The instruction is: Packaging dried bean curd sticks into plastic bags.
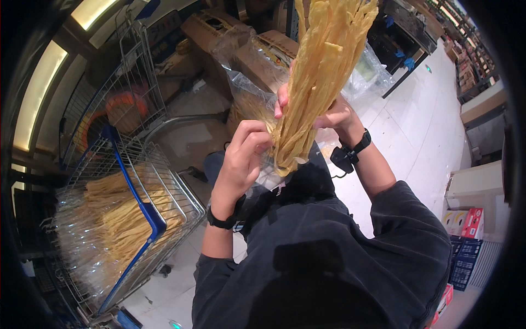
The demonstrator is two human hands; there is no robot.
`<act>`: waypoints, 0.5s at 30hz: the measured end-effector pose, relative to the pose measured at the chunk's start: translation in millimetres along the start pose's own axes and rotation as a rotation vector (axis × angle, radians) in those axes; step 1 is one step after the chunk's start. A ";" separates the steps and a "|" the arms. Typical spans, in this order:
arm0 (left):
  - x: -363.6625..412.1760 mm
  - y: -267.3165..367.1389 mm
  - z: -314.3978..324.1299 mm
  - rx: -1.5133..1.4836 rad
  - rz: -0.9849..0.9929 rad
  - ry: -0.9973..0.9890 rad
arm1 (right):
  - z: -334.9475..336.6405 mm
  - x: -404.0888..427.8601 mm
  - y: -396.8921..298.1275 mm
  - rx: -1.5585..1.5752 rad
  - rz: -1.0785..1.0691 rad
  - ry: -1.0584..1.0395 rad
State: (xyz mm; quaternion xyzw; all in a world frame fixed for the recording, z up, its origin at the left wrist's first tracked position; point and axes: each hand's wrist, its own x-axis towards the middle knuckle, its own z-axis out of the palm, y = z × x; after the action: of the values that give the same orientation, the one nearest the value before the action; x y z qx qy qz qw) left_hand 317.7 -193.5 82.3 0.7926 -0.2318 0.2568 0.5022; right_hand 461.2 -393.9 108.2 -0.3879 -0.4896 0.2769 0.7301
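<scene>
My right hand grips a thick bundle of long yellow dried tofu skin sticks, its fingers wrapped around from behind. The bundle is held up tilted before me, its looped lower ends above my lap. At the lower left edge of the bundle is my left hand, with curled fingers and its fingertips against the sticks. Whether a stick is pinched between those fingertips is hidden. Both wrists wear black straps, and a small black device hangs at the right one.
To my left stands a wire shopping cart with blue edging, holding more sticks in clear plastic. Another cart is behind it. Open cardboard boxes with plastic liners stand ahead. White floor tiles and packaged goods lie right.
</scene>
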 end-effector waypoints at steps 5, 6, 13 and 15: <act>1.7 0.7 2.1 0.038 -0.029 -0.027 | -3.3 -0.8 -0.4 -0.066 0.054 0.014; 2.0 0.6 2.8 0.038 -0.013 -0.020 | -4.2 -1.5 -0.3 -0.054 0.046 0.008; 2.2 -1.7 9.7 0.058 -0.021 0.012 | -2.3 -18.1 9.6 -0.355 0.150 0.102; 1.3 -3.9 11.6 0.056 -0.026 0.021 | -1.0 -20.5 13.3 -0.505 0.139 0.151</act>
State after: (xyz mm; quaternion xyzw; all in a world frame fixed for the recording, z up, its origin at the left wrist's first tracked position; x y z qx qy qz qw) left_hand 323.2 -202.8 76.3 0.8067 -0.2088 0.2647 0.4853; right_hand 454.3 -403.0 86.6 -0.6099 -0.4597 0.1658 0.6239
